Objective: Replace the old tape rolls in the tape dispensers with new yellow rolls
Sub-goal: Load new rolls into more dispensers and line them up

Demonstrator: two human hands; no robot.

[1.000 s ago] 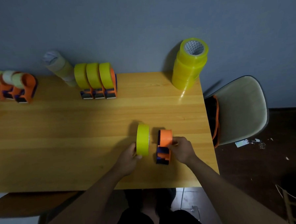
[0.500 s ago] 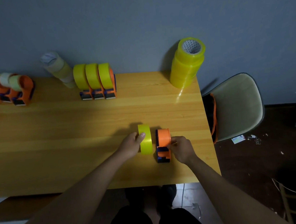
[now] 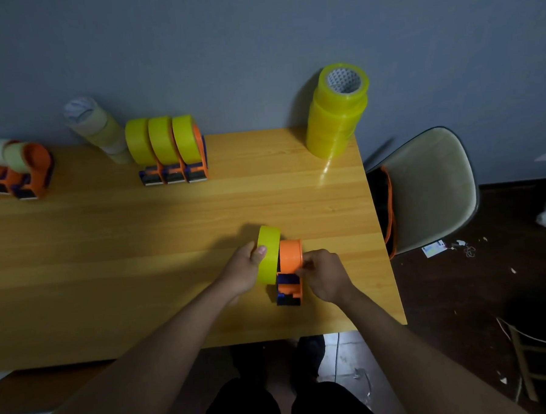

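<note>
A new yellow roll stands on edge on the wooden table, pressed against the left side of an orange and blue dispenser. My left hand grips the roll, thumb on its outer face. My right hand holds the dispenser from the right, fingers curled on its orange hub. Three dispensers with yellow rolls stand in a row at the back. Dispensers with pale old rolls sit at the far left. A stack of yellow rolls stands at the back right corner.
A leaning stack of pale old rolls rests against the wall behind the table. A beige chair with a black and orange bag stands close to the table's right edge. Litter lies on the dark floor to the right.
My left hand has moved the yellow roll rightwards until it meets the dispenser. My right hand has stayed on the dispenser.
</note>
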